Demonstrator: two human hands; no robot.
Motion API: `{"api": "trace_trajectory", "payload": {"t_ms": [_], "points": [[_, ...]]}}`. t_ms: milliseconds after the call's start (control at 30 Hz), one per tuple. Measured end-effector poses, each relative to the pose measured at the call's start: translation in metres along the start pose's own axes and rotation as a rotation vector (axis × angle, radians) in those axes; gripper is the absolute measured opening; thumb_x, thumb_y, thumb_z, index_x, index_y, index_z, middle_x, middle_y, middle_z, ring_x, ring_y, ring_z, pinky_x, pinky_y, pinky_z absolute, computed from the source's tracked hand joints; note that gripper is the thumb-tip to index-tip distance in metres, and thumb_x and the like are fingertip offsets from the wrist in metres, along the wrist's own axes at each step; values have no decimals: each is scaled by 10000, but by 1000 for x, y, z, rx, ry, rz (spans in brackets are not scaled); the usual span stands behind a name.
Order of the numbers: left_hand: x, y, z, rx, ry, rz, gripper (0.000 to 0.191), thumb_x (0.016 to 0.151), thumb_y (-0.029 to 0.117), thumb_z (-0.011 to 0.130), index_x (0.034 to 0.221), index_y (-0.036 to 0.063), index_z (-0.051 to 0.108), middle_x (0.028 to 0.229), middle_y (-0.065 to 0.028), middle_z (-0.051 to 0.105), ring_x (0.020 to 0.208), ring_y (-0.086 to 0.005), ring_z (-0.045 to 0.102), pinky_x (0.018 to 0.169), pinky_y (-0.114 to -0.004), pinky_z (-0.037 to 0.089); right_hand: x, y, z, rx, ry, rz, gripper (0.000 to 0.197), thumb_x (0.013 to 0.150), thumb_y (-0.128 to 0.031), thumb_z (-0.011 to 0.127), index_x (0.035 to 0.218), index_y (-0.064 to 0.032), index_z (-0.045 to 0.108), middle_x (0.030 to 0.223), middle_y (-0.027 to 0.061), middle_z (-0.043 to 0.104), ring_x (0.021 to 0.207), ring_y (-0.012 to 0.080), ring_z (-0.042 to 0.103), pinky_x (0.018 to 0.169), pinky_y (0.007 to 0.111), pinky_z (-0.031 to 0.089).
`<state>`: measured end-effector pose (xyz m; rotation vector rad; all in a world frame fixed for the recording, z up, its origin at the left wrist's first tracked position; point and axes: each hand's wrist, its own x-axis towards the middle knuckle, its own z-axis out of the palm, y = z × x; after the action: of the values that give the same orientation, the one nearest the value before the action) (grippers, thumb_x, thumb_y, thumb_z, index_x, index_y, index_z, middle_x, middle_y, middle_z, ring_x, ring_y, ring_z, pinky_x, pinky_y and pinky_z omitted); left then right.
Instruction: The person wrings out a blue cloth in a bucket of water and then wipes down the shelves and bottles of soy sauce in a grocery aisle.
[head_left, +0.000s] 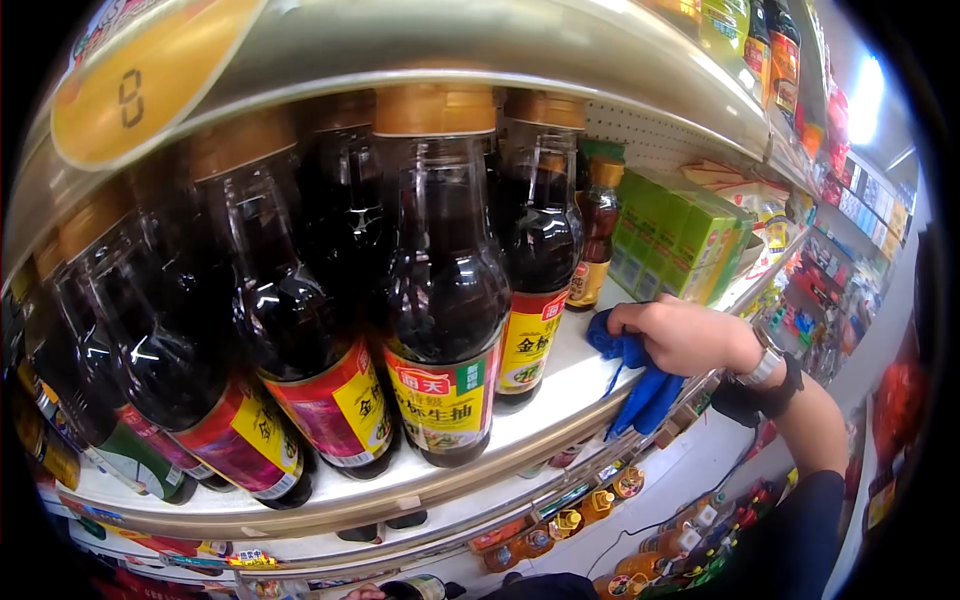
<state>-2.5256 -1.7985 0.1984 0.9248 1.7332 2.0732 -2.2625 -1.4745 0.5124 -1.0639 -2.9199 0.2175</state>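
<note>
My right hand (671, 337), with a watch and a black band at the wrist, holds a blue cloth (637, 390) against the white shelf surface at its front edge. Just left of it stand a small soy sauce bottle (592, 232) with a yellow label and a larger dark one (536, 255). More large soy sauce bottles (446, 285) with orange caps fill the shelf to the left. Behind the cloth are green cartons (675, 232). Low at the bottom edge, my left hand (364, 592) shows only in part, at a dark bottle (420, 587) with a label.
An upper shelf edge (450, 52) with a yellow tag runs close above the bottle caps. White packets (757, 202) lie beyond the cartons. Lower shelves hold bottles of yellow oil (566, 525). More bottles (645, 566) stand on the floor, near a dark cable (667, 525).
</note>
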Motion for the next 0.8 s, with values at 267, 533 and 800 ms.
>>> {"api": "trace_trajectory", "payload": {"t_ms": [267,533,800], "points": [[-1,-9,-6,-8,-3,24,377,605,-95,715,948,-72,558,826,-121,599,756,-207,573,703,-317,481,16,3,8,88,38,-235,385,697,73,406,1052,-12,531,898,217,612,849,388,587,758,398,465],[-8,-20,-13,39,6,32,363,615,-98,712,937,-61,550,847,-116,586,770,-201,568,705,-304,478,15,-1,5,56,-14,-123,405,703,56,412,1087,-26,513,965,213,603,919,398,568,777,422,447],[-5,20,-1,-87,-101,-78,421,625,-131,683,988,-20,502,933,-103,545,838,-194,547,735,-307,474,-12,9,12,234,254,-158,367,742,95,436,1090,-2,500,951,191,609,918,323,609,795,355,473]]}}
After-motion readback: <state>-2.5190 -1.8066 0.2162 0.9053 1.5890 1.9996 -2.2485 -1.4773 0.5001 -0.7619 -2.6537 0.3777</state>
